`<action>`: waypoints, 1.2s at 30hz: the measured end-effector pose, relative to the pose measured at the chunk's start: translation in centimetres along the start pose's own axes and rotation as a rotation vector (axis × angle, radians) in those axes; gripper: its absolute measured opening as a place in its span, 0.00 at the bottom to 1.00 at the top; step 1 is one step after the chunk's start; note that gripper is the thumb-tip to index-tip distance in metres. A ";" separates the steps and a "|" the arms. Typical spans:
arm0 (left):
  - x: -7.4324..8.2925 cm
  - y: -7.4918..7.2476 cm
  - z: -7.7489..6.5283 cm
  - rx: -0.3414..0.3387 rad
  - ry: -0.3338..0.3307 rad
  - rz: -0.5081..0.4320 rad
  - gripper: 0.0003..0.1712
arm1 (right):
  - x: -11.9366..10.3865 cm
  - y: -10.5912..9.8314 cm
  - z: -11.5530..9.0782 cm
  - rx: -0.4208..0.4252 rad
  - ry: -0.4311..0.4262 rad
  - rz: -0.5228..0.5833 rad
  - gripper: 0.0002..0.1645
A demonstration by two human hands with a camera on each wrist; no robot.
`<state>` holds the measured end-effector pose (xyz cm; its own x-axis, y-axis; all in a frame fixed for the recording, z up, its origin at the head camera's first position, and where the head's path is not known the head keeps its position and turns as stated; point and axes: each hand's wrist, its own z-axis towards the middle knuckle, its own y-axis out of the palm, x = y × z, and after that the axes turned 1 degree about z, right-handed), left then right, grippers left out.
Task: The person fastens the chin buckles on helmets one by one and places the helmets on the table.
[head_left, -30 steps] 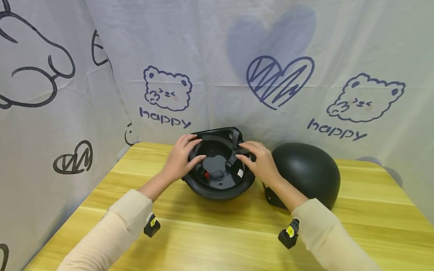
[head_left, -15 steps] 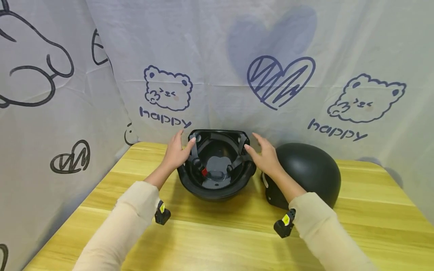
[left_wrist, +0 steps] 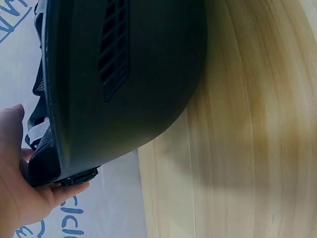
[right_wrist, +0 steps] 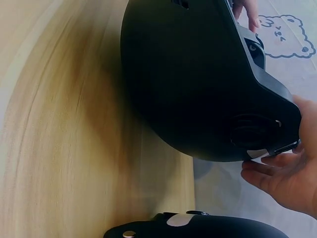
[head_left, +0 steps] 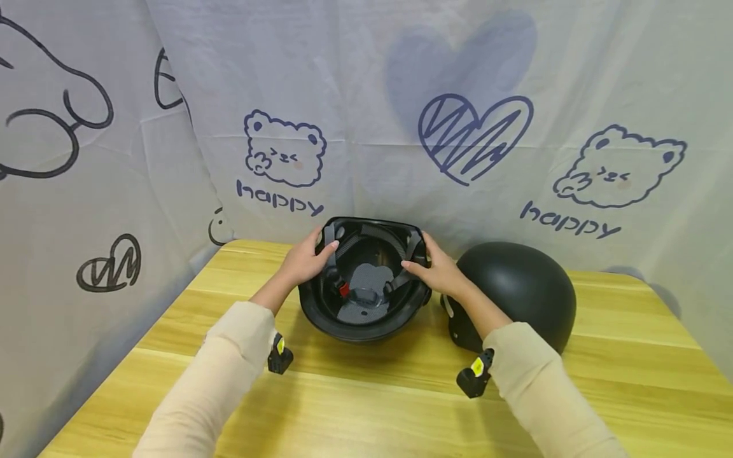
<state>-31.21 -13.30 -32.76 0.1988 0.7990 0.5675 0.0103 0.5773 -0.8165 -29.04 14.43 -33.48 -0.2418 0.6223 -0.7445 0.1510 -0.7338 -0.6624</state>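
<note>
A black helmet (head_left: 366,332) lies upside down on the table, its padded hollow facing up and toward me. Dark grey straps (head_left: 330,245) run along its inner sides, and a red buckle piece (head_left: 343,289) shows inside at left. My left hand (head_left: 303,261) grips the far left rim, thumb over the edge and fingers outside. On the opposite side, my right hand (head_left: 441,270) holds the rim likewise. In the left wrist view, fingers (left_wrist: 69,192) reach under the shell's corner. The right wrist view shows fingers (right_wrist: 262,173) against the outer shell.
A second black helmet (head_left: 518,292) sits dome up on the wooden table (head_left: 355,407), close to my right forearm. White cloth (head_left: 366,95) printed with bears and hearts hangs behind the table and on the left. A small black camera (head_left: 474,376) is worn at each wrist.
My hands were at the upper rim and a strap, then spread apart with the fingers off the helmet; now they grip both sides. The helmet has turned slightly, and its straps lie along the sides.
</note>
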 end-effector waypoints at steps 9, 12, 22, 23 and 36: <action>-0.4 0.2 0.2 0.021 -0.007 -0.013 0.38 | 0.0 -0.2 -0.5 -0.007 -0.028 -0.023 0.49; -0.6 0.3 0.3 0.018 -0.005 -0.022 0.38 | 0.1 -0.3 -0.5 -0.018 -0.034 -0.027 0.49; -0.7 0.2 0.3 -0.019 0.000 0.004 0.42 | 0.1 -0.6 -0.5 -0.060 -0.029 0.053 0.51; -0.8 0.2 0.2 -0.017 0.004 0.003 0.42 | 0.2 -0.5 -0.5 -0.056 -0.035 0.061 0.51; -1.5 0.9 -0.4 0.111 0.058 -0.046 0.45 | 0.9 0.5 -0.8 0.100 -0.164 -0.044 0.51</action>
<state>-31.09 -14.05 -34.39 0.2566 0.7623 0.5942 -0.0871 0.6305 -0.7713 -28.45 14.82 -34.55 -0.4005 0.6072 -0.6862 0.0434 -0.7355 -0.6762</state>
